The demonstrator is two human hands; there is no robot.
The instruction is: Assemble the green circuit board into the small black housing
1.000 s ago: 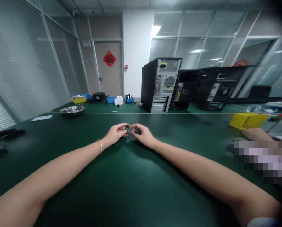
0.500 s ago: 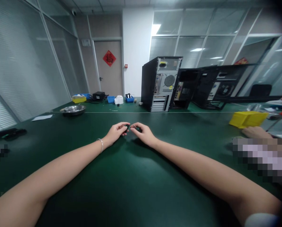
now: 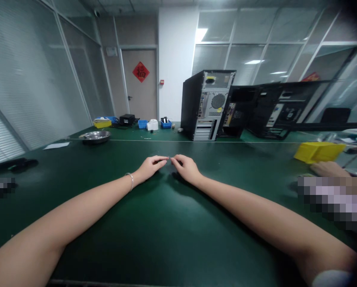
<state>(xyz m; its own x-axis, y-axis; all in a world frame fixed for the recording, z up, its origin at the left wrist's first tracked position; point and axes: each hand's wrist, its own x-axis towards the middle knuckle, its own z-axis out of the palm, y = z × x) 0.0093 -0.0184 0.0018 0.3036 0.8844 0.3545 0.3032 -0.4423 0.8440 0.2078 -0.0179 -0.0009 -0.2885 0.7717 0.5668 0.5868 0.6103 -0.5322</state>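
Note:
Over the green tabletop [image 3: 172,223], my two hands meet at the fingertips. My left hand [image 3: 150,167], with a thin bracelet [image 3: 132,181] at the wrist, has its thumb and index finger close together, pointing right. Facing it, my right hand [image 3: 187,167] is curled in a pinch. Between the fingertips shows a tiny greyish thing [image 3: 170,158], too small to name. How much of it each hand grips is partly hidden by the fingers.
A computer tower [image 3: 206,105] stands at the back, beside an open computer case [image 3: 280,109]. At back left are a metal bowl [image 3: 96,137] and a white sheet [image 3: 56,146]. On the right, another person's hand [image 3: 329,168] is by a yellow bin [image 3: 318,152].
A small dark thing seen in my left fingers is no longer visible. My left fingers have straightened towards the right hand. The view has shifted slightly.

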